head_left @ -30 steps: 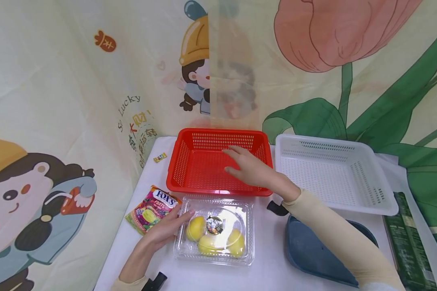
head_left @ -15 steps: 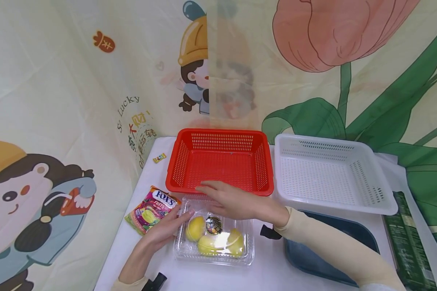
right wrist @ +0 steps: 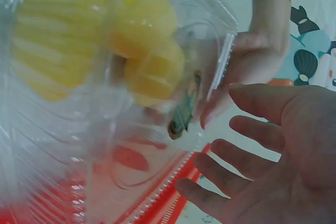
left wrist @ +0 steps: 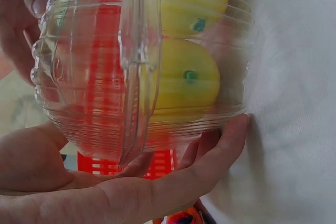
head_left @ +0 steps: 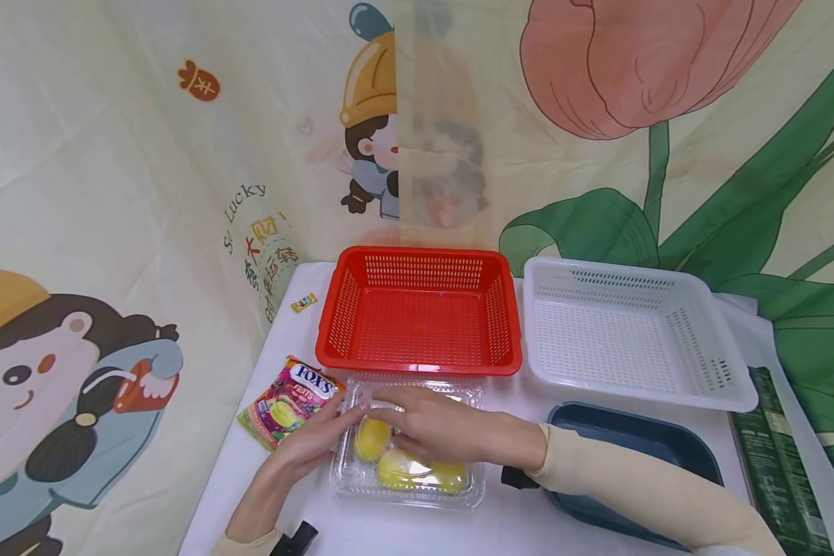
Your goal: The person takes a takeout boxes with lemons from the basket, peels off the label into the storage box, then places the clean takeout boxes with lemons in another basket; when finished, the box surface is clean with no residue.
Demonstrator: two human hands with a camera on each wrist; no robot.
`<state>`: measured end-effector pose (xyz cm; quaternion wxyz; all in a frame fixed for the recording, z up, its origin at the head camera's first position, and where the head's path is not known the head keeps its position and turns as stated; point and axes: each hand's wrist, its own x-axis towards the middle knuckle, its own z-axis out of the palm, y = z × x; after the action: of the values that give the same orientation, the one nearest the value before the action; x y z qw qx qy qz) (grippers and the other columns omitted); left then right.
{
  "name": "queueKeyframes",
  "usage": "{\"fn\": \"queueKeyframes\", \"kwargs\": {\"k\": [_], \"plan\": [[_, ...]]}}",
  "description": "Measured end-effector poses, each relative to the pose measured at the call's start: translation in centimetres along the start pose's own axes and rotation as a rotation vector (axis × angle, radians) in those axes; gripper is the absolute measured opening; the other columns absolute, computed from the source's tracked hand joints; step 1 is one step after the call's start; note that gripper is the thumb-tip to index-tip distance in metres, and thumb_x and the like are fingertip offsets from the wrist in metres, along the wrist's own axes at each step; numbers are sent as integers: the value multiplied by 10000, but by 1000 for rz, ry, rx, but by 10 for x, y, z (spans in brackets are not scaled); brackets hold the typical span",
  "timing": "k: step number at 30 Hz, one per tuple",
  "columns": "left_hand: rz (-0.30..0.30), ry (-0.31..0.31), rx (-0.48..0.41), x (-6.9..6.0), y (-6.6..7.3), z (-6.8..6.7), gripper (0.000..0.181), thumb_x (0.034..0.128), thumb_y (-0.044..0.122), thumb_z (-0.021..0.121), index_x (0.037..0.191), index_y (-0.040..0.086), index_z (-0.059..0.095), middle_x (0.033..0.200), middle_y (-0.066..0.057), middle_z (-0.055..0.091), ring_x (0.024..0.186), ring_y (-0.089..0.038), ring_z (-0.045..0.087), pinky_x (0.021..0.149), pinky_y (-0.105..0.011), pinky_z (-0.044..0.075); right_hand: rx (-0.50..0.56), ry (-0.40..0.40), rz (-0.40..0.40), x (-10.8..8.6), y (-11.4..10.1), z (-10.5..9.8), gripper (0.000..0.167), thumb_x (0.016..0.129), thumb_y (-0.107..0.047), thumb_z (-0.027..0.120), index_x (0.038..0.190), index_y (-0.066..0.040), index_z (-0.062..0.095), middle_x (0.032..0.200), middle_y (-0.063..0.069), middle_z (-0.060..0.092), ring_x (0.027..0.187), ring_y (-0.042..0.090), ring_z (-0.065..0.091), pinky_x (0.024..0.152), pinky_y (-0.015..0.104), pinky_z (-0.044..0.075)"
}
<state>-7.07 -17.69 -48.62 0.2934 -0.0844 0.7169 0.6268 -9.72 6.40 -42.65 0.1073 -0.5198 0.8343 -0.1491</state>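
A clear lidded plastic box [head_left: 417,494] with several yellow fruits [head_left: 373,440] lies on the white cloth, in front of the red basket. The left hand [head_left: 320,434] rests along the box's left side, its fingers against the wall; in the left wrist view that hand [left wrist: 131,187] has its fingers extended beside the box [left wrist: 139,77]. Over the lid is the right hand [head_left: 434,423], fingers reaching left and hiding the lid's round label. The right wrist view shows this hand [right wrist: 262,156] with spread, relaxed fingers near the box's edge, holding nothing; contact with the lid is unclear.
Behind the box stands a red basket [head_left: 417,369], with a white basket [head_left: 667,398] to its right. A dark blue tray [head_left: 667,440] lies under the right forearm. A candy bag [head_left: 292,401] and small wrapped candy [head_left: 304,302] lie left, a green package [head_left: 781,463] far right.
The right hand has moved from above the red basket, toward the person and slightly left, to over the clear box. The left hand and the box have stayed in place.
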Motion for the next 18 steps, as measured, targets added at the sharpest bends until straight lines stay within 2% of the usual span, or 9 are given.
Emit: {"fn": "queueKeyframes", "kwargs": {"k": [7,11,18], "plan": [[-17,8,-8,0,2,0,899,996,473,592,1628,81,86,1669,-244,133,1493,-552,167,1041,-843,248,-124,-7,-27,-1,-1,11,519,985,-238,672,1475,-156,523,1516,54,529,1418,232,484,1175,412,420],[-10,7,-19,0,2,1,884,1001,457,592,1625,78,94,1664,-248,138,1494,-546,172,1047,-839,247,-201,11,-48,-3,-2,14,461,1001,-238,647,1442,-141,556,1468,56,573,1377,238,521,1171,412,425],[-1,9,-15,1,0,1,839,1003,458,588,1622,108,141,1655,-247,176,1486,-548,205,1041,-830,279,-217,-15,-24,-5,-4,16,416,1010,-210,630,1422,-176,582,1452,36,591,1374,249,524,1177,444,416]]}}
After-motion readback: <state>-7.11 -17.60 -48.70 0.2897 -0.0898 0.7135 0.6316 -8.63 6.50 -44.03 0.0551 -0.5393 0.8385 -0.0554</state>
